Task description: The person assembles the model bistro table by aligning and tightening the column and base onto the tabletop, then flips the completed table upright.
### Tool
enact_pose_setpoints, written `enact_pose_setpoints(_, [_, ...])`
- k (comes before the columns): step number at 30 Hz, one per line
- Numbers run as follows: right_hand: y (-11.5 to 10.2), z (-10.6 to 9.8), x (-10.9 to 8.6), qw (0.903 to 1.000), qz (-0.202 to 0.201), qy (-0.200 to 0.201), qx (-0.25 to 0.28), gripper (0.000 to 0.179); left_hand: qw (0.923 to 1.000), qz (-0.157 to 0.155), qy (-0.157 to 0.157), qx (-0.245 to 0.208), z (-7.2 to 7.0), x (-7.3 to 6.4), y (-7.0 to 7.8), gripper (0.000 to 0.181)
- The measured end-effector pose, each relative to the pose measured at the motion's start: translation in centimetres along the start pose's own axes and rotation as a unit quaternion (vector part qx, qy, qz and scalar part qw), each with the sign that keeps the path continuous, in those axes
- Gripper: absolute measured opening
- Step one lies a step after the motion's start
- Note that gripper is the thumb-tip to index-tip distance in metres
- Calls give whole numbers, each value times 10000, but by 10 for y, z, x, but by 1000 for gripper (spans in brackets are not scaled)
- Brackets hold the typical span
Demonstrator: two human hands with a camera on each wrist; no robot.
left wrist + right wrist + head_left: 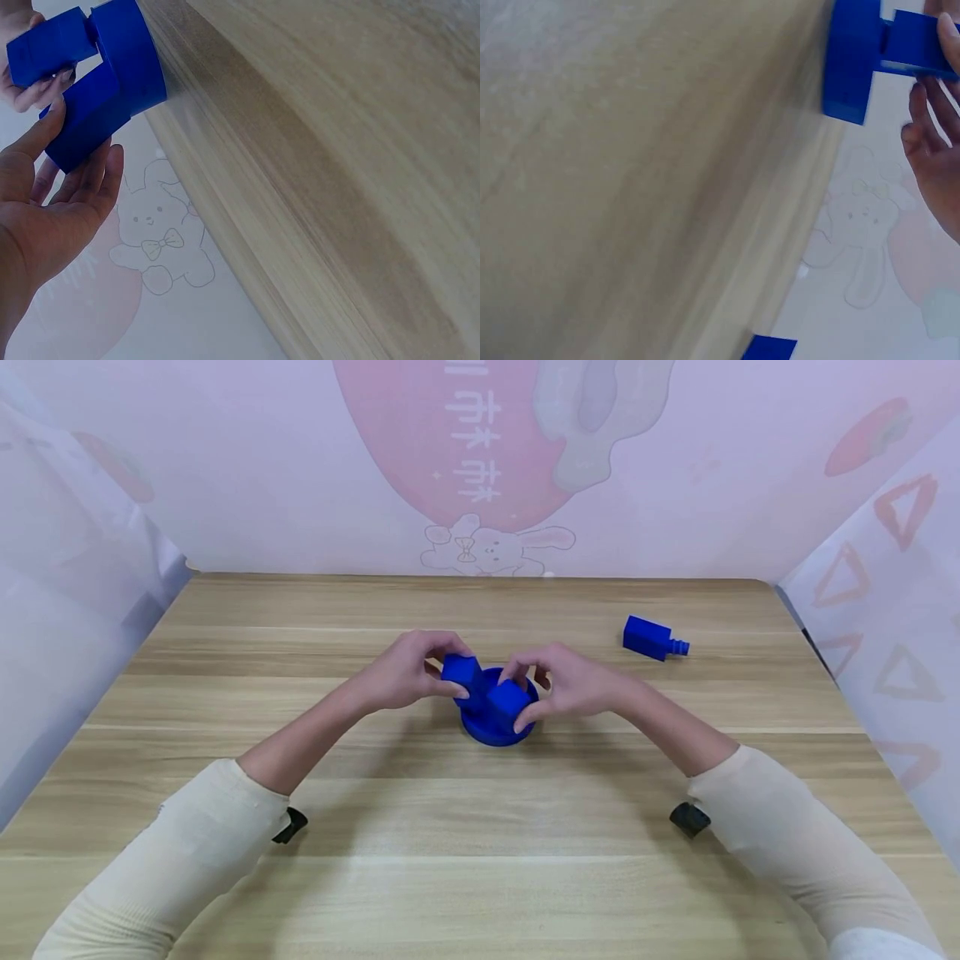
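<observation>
A round blue base (498, 739) with a raised rim sits mid-table. Over its left side my left hand (408, 672) pinches a blue rectangular block (461, 670) between thumb and fingers; this block tilts leftward, and its lower end is at the base. My right hand (573, 683) grips a second blue rectangular block (508, 700) over the base's right side. In the left wrist view, a narrow neck shows between the right-hand block (49, 49) and the base (135, 60). The right wrist view has the right hand's fingers (922, 142) around that block (915, 43).
Another blue block (647, 637) with a threaded neck lies on its side at the back right of the wooden table (480, 877). Printed white sheeting (262, 485) stands behind the table and along both sides.
</observation>
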State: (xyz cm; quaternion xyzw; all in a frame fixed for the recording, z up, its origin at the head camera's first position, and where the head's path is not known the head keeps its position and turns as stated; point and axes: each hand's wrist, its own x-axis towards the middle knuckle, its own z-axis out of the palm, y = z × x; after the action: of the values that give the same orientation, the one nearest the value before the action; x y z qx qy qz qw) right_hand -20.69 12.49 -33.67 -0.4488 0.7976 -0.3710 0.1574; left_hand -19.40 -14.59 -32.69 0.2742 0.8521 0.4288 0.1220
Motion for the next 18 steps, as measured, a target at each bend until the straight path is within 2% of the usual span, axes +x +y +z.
enact_pose_setpoints(5, [2, 10, 4, 9978, 102, 553, -348, 43, 10000, 5, -1, 24, 0, 0, 0, 35])
enact_pose_setpoints(9, [1, 15, 5, 9953, 106, 785, -561, 47, 10000, 36, 8, 14, 0, 1, -1, 35])
enact_pose_setpoints(13, [1, 15, 4, 9965, 38, 655, -519, 51, 10000, 26, 1, -6, 1, 1, -1, 35])
enact_pose_setpoints(18, [0, 11, 1, 9998, -41, 145, -92, 56, 10000, 29, -14, -26, 0, 1, -1, 34])
